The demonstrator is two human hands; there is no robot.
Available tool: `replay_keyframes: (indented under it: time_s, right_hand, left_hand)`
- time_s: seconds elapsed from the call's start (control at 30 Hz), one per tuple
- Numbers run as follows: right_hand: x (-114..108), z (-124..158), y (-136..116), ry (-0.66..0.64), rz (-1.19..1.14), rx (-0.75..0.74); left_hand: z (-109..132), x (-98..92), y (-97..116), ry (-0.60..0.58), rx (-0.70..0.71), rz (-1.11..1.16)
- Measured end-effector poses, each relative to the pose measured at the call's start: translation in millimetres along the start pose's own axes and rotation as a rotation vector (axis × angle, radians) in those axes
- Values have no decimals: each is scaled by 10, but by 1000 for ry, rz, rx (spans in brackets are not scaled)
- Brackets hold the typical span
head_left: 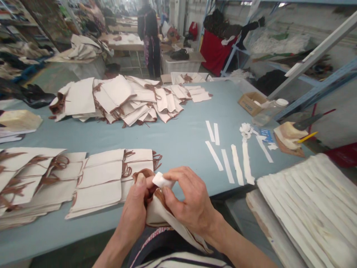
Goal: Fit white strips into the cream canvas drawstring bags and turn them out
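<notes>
My left hand [135,208] grips the top of a cream cloth pouch [158,216] with brown drawstring cord, held over my lap at the near table edge. My right hand [189,201] also holds the pouch and pinches a small white strip [163,181] against its brown opening. The pouch's lower part hangs down under my right wrist. Rows of flat cream pouches [100,178] with brown cords lie just left of my hands on the blue table [181,141].
Several white tape strips [227,163] lie to the right on the table. A big pile of pouches [125,98] sits farther back. A cardboard box [249,102], a plastic jar [269,109], and a stack of white material [312,201] are at right. A person stands far behind.
</notes>
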State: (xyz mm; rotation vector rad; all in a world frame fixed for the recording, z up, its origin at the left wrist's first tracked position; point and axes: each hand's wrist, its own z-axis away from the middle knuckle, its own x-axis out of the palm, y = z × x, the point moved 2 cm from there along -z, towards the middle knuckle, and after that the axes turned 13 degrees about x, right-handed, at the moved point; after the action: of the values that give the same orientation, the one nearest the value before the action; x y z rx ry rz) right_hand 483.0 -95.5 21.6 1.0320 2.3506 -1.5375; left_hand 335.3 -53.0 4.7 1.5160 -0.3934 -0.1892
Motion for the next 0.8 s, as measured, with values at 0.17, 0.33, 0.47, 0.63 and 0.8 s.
replay_keyframes:
  time_s: [0.17, 0.33, 0.47, 0.63, 0.8]
  right_hand:
    - [-12, -47, 9, -49, -79, 79]
    - [-18, -85, 45, -81, -105, 164]
    - [57, -91, 200, -110, -258, 322]
    - [250, -26, 569, -16, -493, 701]
    - [472, 258, 699, -43, -595, 883]
  left_hand:
    - [24, -28, -28, -81, -32, 150]
    - [56, -71, -71, -158, -17, 118]
    - [54, -91, -93, -181, -82, 151]
    - [10, -140, -69, -159, -69, 156]
    - [32, -240, -52, -244, -22, 59]
